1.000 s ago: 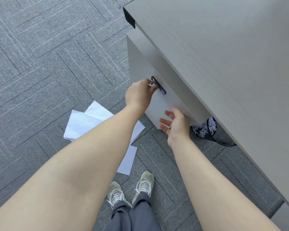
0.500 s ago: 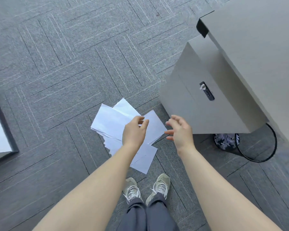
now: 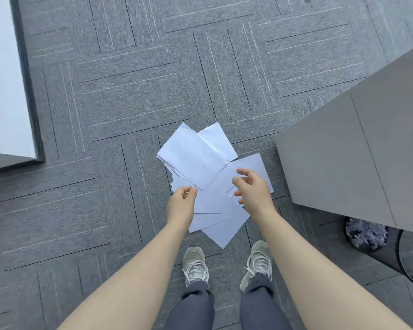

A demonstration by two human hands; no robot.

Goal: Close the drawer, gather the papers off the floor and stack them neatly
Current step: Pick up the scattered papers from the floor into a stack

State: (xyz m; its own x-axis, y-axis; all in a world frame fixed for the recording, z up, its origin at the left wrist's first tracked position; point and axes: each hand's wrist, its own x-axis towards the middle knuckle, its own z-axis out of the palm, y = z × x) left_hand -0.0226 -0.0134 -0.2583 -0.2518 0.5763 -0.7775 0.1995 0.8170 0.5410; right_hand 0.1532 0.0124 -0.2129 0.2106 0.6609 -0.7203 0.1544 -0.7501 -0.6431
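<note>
The grey drawer cabinet [image 3: 358, 167] has slid to your right edge, front flush. The scattered white papers [image 3: 200, 160] now lie centred on the carpet floor [image 3: 119, 96], just ahead of your shoes. Your right hand [image 3: 253, 189], fingers spread and curled, and left hand [image 3: 180, 206], fingers loosely curled, have dropped over them, holding nothing.

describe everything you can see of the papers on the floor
The papers are plain white sheets, apparently blank, in a loose overlapping heap, fanned at different angles on the grey carpet tiles. Some edges look slightly creased. They lie just ahead of the person's shoes, left of the grey cabinet. The left hand and right hand hover over the pile's near edge; whether either touches a sheet is unclear.
</note>
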